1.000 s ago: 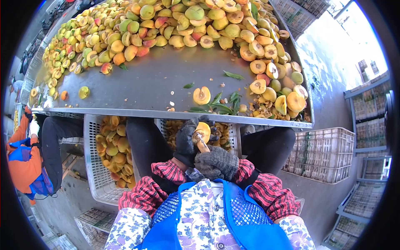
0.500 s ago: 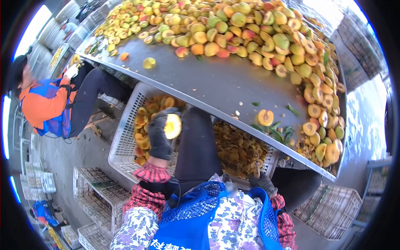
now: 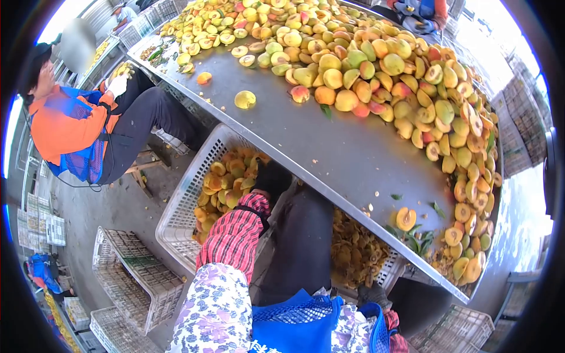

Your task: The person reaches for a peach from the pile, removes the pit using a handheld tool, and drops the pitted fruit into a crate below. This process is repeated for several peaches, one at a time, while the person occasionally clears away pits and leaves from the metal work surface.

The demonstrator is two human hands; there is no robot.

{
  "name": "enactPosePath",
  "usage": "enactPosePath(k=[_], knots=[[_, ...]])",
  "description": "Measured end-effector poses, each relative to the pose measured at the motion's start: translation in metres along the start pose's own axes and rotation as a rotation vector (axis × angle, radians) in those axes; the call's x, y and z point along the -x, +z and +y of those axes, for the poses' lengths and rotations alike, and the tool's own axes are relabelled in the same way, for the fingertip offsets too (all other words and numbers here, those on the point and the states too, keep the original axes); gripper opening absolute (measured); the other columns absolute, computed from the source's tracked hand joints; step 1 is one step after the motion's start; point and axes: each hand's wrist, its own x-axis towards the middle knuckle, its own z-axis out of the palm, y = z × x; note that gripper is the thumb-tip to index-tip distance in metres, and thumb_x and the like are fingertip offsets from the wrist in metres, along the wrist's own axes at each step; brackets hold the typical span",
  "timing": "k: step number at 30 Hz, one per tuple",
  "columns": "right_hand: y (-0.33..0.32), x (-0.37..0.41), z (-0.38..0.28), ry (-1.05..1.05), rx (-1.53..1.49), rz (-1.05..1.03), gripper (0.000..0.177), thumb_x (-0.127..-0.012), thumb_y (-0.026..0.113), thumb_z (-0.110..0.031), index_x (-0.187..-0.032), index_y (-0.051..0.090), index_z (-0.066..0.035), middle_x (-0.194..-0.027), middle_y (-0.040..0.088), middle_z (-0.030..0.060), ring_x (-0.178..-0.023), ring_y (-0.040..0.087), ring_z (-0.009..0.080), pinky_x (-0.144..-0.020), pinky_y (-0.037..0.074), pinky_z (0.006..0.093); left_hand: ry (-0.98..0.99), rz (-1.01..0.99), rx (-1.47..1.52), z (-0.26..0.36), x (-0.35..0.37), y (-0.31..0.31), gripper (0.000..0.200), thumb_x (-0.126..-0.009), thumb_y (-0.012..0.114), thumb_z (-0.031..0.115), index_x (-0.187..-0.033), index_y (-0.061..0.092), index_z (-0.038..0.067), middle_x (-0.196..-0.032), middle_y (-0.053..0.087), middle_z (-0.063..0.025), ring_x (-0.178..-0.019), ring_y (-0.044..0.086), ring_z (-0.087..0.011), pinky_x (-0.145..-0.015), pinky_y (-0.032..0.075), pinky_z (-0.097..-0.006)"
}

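My left hand (image 3: 272, 179), in a dark glove, reaches down into a white plastic crate (image 3: 176, 203) below the table edge. Its fingers are in shadow, so I cannot see what they hold. Halved yellow peaches (image 3: 226, 176) fill the crate around that hand. My right hand (image 3: 375, 295), gloved in dark grey, rests low by my right thigh with its fingers curled; what is in them is hidden. Beside it, a second crate holds brownish fruit scraps (image 3: 353, 253). On the table above lies a single peach half (image 3: 406, 219), cut face up.
A metal table (image 3: 306, 138) slants across my front, bearing a large heap of peach halves (image 3: 353, 59). Loose leaves (image 3: 415, 238) lie near its edge. Stacked crates (image 3: 138, 276) stand on the left floor. A co-worker in orange (image 3: 65, 135) sits at left; another person's gloved hands (image 3: 415, 23) show across the table.
My left hand, earlier raised with a peach half showing its pale cut face, has gone down and forward into the crate. That half is out of sight. The view has shifted.
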Motion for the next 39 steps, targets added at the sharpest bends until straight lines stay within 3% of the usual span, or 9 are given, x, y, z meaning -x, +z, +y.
enactPosePath(k=[1, 4, 9, 11, 18, 25, 28, 31, 39], knots=[[-0.009, 0.001, 0.004, -0.674, 0.663, -0.122, 0.038, -0.075, 0.053, -0.031, -0.093, 0.058, 0.002, -0.080, 0.062, 0.0237, -0.077, 0.062, 0.0346, -0.066, 0.049, 0.0414, -0.003, 0.014, -0.010, -0.004, 0.000, 0.004, 0.033, -0.076, 0.052, 0.032, -0.098, 0.063, 0.010, -0.104, 0.059, -0.0128, -0.100, 0.053, -0.0316, -0.087, 0.040, -0.0430], [-0.006, 0.010, 0.000, -0.258, 0.383, -0.100, 0.036, -0.075, 0.054, -0.029, -0.093, 0.058, 0.002, -0.086, 0.061, 0.0241, -0.079, 0.062, 0.0358, -0.067, 0.049, 0.0422, -0.041, -0.070, -0.068, -0.019, 0.019, 0.002, 0.034, -0.076, 0.051, 0.035, -0.097, 0.064, 0.013, -0.104, 0.059, -0.0116, -0.099, 0.054, -0.0313, -0.086, 0.040, -0.0438], [0.002, -0.003, -0.014, -0.266, 0.366, -0.107, 0.036, -0.076, 0.055, -0.030, -0.095, 0.058, 0.001, -0.087, 0.062, 0.0235, -0.080, 0.062, 0.0355, -0.067, 0.048, 0.0420, -0.139, -0.767, -0.043, -0.073, 0.084, -0.031, 0.046, -0.069, 0.056, 0.054, -0.095, 0.066, 0.018, -0.109, 0.058, -0.0088, -0.098, 0.054, -0.0342, -0.088, 0.040, -0.0445], [0.002, -0.004, -0.016, -0.281, 0.378, -0.118, 0.036, -0.076, 0.055, -0.030, -0.095, 0.058, 0.001, -0.087, 0.062, 0.0232, -0.080, 0.062, 0.0353, -0.068, 0.048, 0.0419, -0.451, -0.785, 0.061, -0.089, 0.134, -0.065, 0.056, -0.063, 0.059, 0.057, -0.103, 0.062, 0.018, -0.109, 0.056, -0.0106, -0.095, 0.054, -0.0353, -0.087, 0.041, -0.0439], [-0.016, 0.002, -0.013, -0.345, 0.408, -0.149, 0.037, -0.077, 0.056, -0.030, -0.098, 0.057, 0.000, -0.088, 0.062, 0.0224, -0.080, 0.061, 0.0348, -0.068, 0.048, 0.0415, -0.717, -0.600, -0.165, -0.091, 0.311, -0.112, 0.067, -0.062, 0.067, 0.045, -0.121, 0.050, 0.019, -0.118, 0.051, -0.0150, -0.106, 0.049, -0.0320, -0.089, 0.039, -0.0437], [-0.014, 0.022, -0.001, -0.432, 0.383, -0.223, 0.037, -0.077, 0.056, -0.030, -0.100, 0.057, -0.001, -0.089, 0.062, 0.0215, -0.081, 0.061, 0.0342, -0.069, 0.047, 0.0412, -0.832, 0.076, 0.292, -0.055, 0.210, -0.118, 0.048, -0.072, 0.064, 0.024, -0.113, 0.052, 0.001, -0.106, 0.055, -0.0207, -0.100, 0.052, -0.0360, -0.085, 0.042, -0.0388], [-0.015, 0.030, -0.001, -0.461, 0.358, -0.246, 0.037, -0.077, 0.057, -0.030, -0.101, 0.057, -0.001, -0.090, 0.062, 0.0211, -0.081, 0.061, 0.0340, -0.070, 0.047, 0.0410, -0.803, 0.160, 0.677, -0.037, 0.124, -0.135, 0.041, -0.077, 0.063, 0.014, -0.114, 0.051, -0.001, -0.109, 0.056, -0.0173, -0.097, 0.056, -0.0233, -0.083, 0.044, -0.0322], [-0.026, 0.034, -0.006, -0.486, 0.330, -0.271, 0.038, -0.078, 0.057, -0.030, -0.102, 0.057, -0.002, -0.090, 0.062, 0.0207, -0.081, 0.061, 0.0338, -0.070, 0.047, 0.0409, -0.373, 0.381, 1.023, 0.015, 0.044, -0.157, 0.039, -0.080, 0.059, 0.003, -0.117, 0.049, -0.003, -0.116, 0.054, -0.0133, -0.101, 0.054, -0.0172, -0.087, 0.044, -0.0279], [-0.101, 0.069, -0.024, -0.516, 0.024, -0.140, 0.032, -0.079, 0.057, -0.028, -0.097, 0.055, -0.002, -0.078, 0.061, 0.0167, -0.073, 0.059, 0.0314, -0.066, 0.046, 0.0384, -0.038, 0.029, 1.368, 0.145, -0.073, -0.147, 0.042, -0.081, 0.056, -0.002, -0.121, 0.046, -0.002, -0.120, 0.052, -0.0116, -0.107, 0.052, -0.0165, -0.092, 0.042, -0.0288]])
